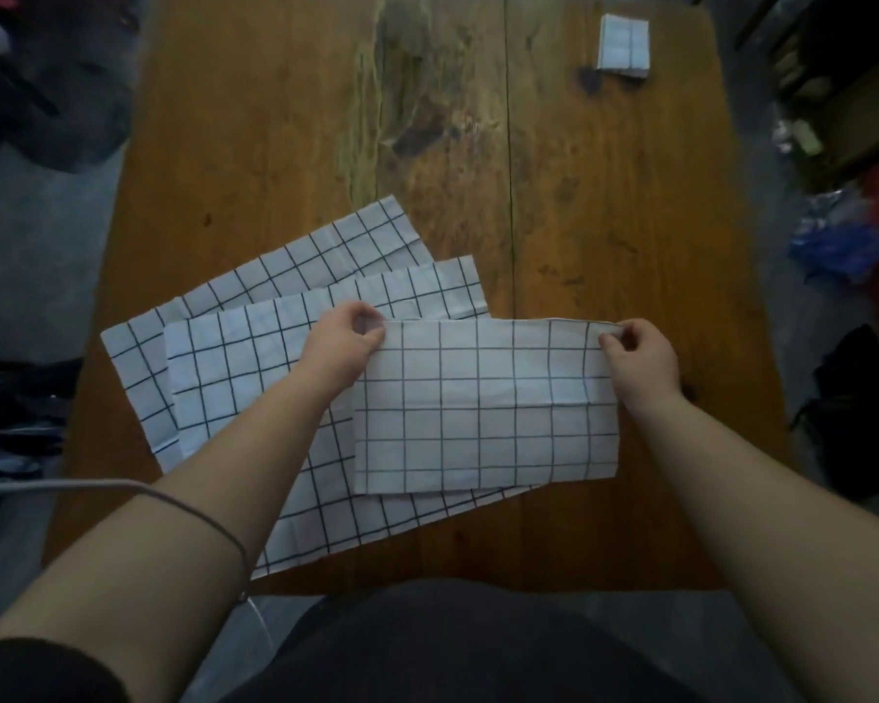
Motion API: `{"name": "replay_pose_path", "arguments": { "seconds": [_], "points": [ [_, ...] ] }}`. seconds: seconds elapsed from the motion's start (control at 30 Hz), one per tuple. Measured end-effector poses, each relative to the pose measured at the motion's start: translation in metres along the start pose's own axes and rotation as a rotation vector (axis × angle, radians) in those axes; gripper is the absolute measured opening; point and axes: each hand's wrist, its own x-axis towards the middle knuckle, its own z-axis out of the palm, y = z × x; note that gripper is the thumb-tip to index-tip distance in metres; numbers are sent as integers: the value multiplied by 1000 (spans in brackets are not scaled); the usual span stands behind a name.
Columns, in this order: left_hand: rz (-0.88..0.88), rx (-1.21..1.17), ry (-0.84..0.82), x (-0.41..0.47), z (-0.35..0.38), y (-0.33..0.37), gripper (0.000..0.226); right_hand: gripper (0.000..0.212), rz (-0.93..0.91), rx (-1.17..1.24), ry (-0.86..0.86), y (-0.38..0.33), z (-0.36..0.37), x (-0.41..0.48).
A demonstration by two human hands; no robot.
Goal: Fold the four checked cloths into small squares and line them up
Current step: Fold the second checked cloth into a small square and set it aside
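Head view. A person sat at a worn wooden desk (605, 195), both bare forearms reaching forward over its near edge. The left hand (343, 342) pinched the far left corner of a held checked cloth (483, 408), and the right hand (640, 360) pinched its far right corner; the fingers (611, 341) of each hand were closed on the top edge, thumb against forefinger. This cloth, white with thin dark grid lines, formed a wide rectangle stretched between the two hands, its lower edge lying over the cloths beneath; whether it was already doubled could not be told.

Two more checked cloths lay flat on the desk, fanned at an angle and overlapping. The upper flat cloth (234, 367) ran from the left of the desk under the left forearm and out below the held cloth toward the near edge. The lower flat cloth (326, 251) showed behind it, its far corner pointing toward the middle of the desk.

A folded cloth (624, 42), a small neat square, rested well apart from the others at the far right corner of the desk. A thin dark band (209, 520) circled the left forearm. Dim clutter lay on the floor to both sides of the desk.
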Motion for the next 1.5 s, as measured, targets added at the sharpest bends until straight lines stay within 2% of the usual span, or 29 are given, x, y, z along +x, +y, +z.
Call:
{"name": "replay_pose_path", "arguments": {
  "seconds": [0.13, 0.23, 0.37, 0.47, 0.6, 0.73, 0.8, 0.93, 1.1, 1.5],
  "points": [
    [14, 79, -3, 8, 5, -3, 30, 25, 62, -66, -28, 6, 13, 9],
    [57, 144, -18, 4, 7, -8, 47, 41, 23, -136, 16, 10, 13, 3],
    [156, 359, 45, -18, 8, -18, 53, 39, -85, -148, -16, 21, 12, -33],
    [169, 400, 50, -55, 19, -27, 53, 35, -212, -158, -148, 37, 18, -70],
    [275, 460, -34, -119, 52, -39, 52, 36, -426, -276, -341, 61, 25, -113],
    [397, 612, -168, -169, 102, -56, 60, 51, -740, -542, -453, 81, 41, -149],
    [420, 699, -222, -182, 121, -63, 65, 60, -833, -658, -469, 86, 53, -158],
    [378, 843, -285, -187, 136, -73, 71, 66, -827, -801, -508, 87, 70, -163],
    [375, 913, -254, -188, 136, -84, 69, 70, -842, -917, -511, 101, 72, -155],
    [188, 912, -143, -197, 88, -126, 68, 73, -609, -968, -386, 160, 13, -136]
  ]
}}
